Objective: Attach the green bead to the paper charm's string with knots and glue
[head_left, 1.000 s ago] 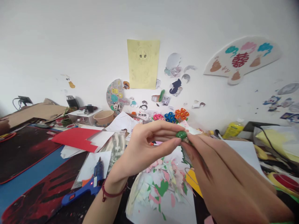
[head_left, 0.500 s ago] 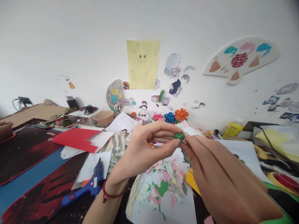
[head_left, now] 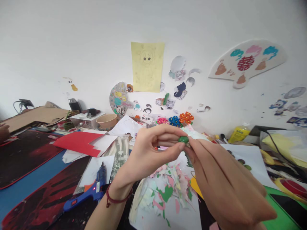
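A small, glossy green oval piece (head_left: 183,139) is pinched between the fingertips of my two hands, raised above the table. My left hand (head_left: 153,147) has its thumb below and fingers above the piece, closed on its left side. From the right, my right hand (head_left: 220,172) closes its fingertips on the piece's other end; its thumb is partly hidden. What else the right fingertips may hold cannot be made out. Under the hands lies a white sheet (head_left: 177,220) strewn with green, pink and pale paper scraps (head_left: 165,193).
A blue glue gun (head_left: 92,188) rests at left, near red paper (head_left: 76,142). Pink, blue and orange flowers (head_left: 185,118) stand by the wall. At right are a yellow bottle (head_left: 240,132) and a phone (head_left: 290,207). Another person's hand (head_left: 3,132) shows at far left.
My right hand has shifted slightly left and turned a little around the green piece, uncovering more of the white sheet and phone at right. My left hand has barely moved.
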